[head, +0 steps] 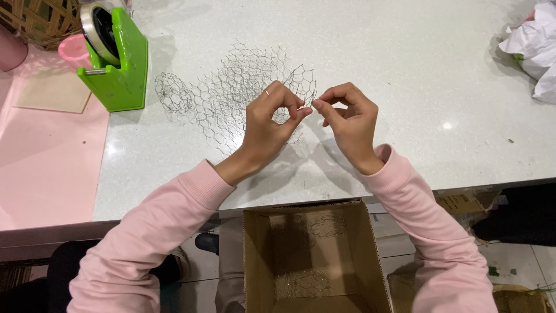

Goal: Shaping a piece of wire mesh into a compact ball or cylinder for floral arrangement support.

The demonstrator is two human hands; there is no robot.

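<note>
Both hands met at the centre of the view over a white table (405,87). The left hand (267,124) was closed, with its thumb and fingers pinched on the edge of a wire mesh (231,93); a ring showed on one finger. The right hand (347,119) was also closed, with its fingertips pinched on the same mesh edge, just beside the left fingertips. The mesh lay flat on the table, spreading from the hands toward 10 o'clock, and one flap stood raised at 12 o'clock of the hands. A small rolled mesh ball (172,93) rested at the sheet's 9 o'clock edge, touching it or nearly so. A green tape dispenser (116,58) stood at 9 o'clock of the ball. An open cardboard box (313,261) sat below the table edge at 6 o'clock of the hands, with more mesh inside. Crumpled white paper (536,49) lay at 2 o'clock, well apart.
</note>
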